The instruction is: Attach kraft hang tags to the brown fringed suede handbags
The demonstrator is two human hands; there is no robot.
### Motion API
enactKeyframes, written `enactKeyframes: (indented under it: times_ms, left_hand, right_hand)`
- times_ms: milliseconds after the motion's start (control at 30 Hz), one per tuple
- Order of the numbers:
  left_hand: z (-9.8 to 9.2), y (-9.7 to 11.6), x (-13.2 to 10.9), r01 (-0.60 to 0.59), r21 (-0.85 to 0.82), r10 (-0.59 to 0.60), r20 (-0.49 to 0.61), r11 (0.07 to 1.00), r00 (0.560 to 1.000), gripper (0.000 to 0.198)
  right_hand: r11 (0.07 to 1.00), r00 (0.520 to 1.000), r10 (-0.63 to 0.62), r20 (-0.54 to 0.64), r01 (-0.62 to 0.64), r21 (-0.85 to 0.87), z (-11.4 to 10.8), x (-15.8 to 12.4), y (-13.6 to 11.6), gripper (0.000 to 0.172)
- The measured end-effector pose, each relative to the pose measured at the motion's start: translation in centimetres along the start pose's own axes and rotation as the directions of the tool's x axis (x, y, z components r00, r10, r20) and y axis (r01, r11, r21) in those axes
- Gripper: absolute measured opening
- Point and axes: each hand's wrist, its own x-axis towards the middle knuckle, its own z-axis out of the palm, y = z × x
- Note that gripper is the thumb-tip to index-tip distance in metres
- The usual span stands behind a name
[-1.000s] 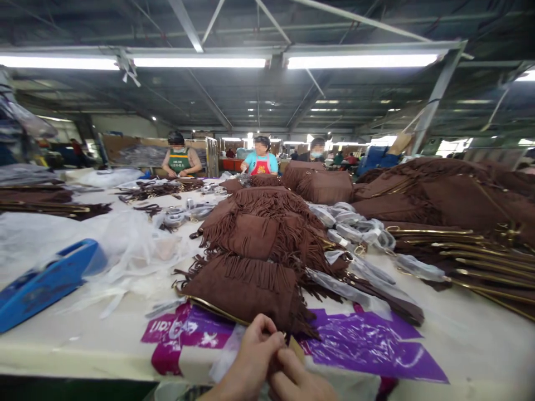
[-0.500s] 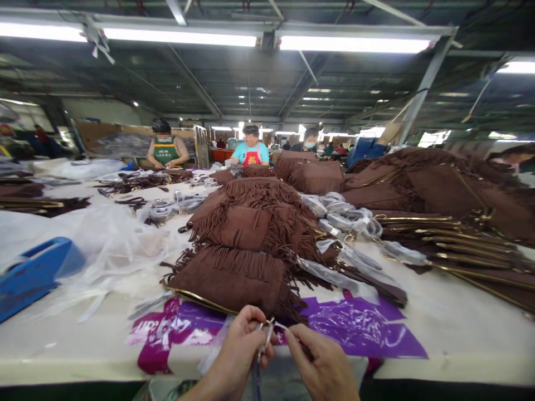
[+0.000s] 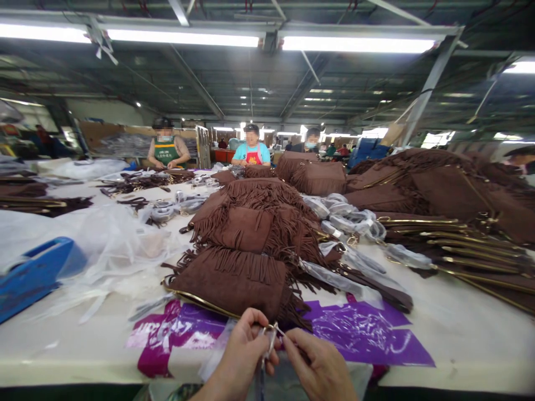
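Observation:
At the table's front edge, my left hand [image 3: 247, 348] is closed around a metal snap hook [image 3: 271, 334], from which a narrow plastic-covered strap hangs down. Fingers pinched, my right hand [image 3: 317, 359] holds a thin pale strip [image 3: 281, 331] that reaches to the hook. Just beyond both hands lies a brown fringed bag [image 3: 232, 281] with a gold zip along its near edge. Under it spreads shiny purple plastic film [image 3: 363, 328]. What the palms and lower fingers cover is hidden.
A blue tape dispenser [image 3: 31, 278] stands at the left beside crumpled white sheeting [image 3: 121, 239]. More fringed bags [image 3: 246, 223] are heaped behind. Plastic-wrapped straps [image 3: 355, 220] and brown pieces with gold zips [image 3: 472, 245] lie to the right. Co-workers [image 3: 167, 150] are across the table.
The right fingers and the pale strip have shifted slightly at the snap hook, the strip now appearing straighter. Both hands keep their grip, and the view has moved a little.

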Motion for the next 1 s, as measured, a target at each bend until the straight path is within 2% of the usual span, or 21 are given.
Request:
enactKeyframes:
  times_ms: [200,300,400,500,600,667,733,800,867,933,1000]
  left_hand:
    - [-0.3,-0.6,0.3,-0.025,0.13,0.015,0.079,0.991,0.997,0.041]
    - [-0.6,0.1,-0.1,-0.08,0.333,0.045,0.112,0.94,0.993,0.03]
    - [-0.9,1.4,-0.6,-0.168,0.617,0.12,0.119,0.769,0.986,0.011]
    - [-0.7,2.6,-0.6,-0.209,0.832,0.181,0.133,0.514,0.974,0.009]
    - [-0.3,3.2,-0.3,-0.184,0.948,0.166,0.143,0.262,0.976,0.01]
    - [-0.2,3.5,-0.1,-0.184,0.966,0.147,0.158,0.181,0.976,0.013]
    - [-0.3,3.9,0.1,-0.214,0.957,0.147,0.188,0.195,0.971,0.016]
    - [-0.5,4.6,0.3,-0.251,0.932,0.176,0.21,0.261,0.962,0.019]
    - [-0.6,5.6,0.4,-0.279,0.901,0.216,0.215,0.332,0.952,0.021]
    - [-0.5,6.5,0.5,-0.306,0.87,0.25,0.221,0.386,0.943,0.021]
    - [-0.3,7.1,0.6,-0.332,0.844,0.271,0.232,0.421,0.934,0.02]
  right_hand:
    - [0.991,0.996,-0.041,0.076,0.05,-0.123,-0.7,1.3,-0.2,0.034]
    - [0.981,0.994,-0.076,0.084,0.09,-0.171,-1.0,1.9,-0.3,0.032]
    - [0.97,0.988,-0.108,0.111,0.129,-0.207,-1.2,2.2,-0.1,0.031]
    - [0.966,0.981,-0.116,0.153,0.147,-0.213,-1.0,2.2,0.1,0.029]
    - [0.974,0.978,-0.106,0.179,0.138,-0.179,-1.0,2.0,0.2,0.026]
    - [0.982,0.975,-0.112,0.192,0.138,-0.129,-1.2,2.0,0.2,0.025]
    - [0.989,0.976,-0.133,0.175,0.142,-0.042,-1.6,2.0,0.3,0.02]
    - [0.989,0.983,-0.135,0.124,0.127,0.075,-2.0,2.1,0.4,0.017]
    - [0.977,0.993,-0.083,0.086,0.064,0.202,-2.3,2.4,0.4,0.02]
    - [0.951,0.994,-0.016,0.111,-0.019,0.309,-2.4,3.0,0.2,0.025]
    - [0.936,0.992,-0.009,0.122,-0.035,0.35,-2.2,3.6,-0.2,0.027]
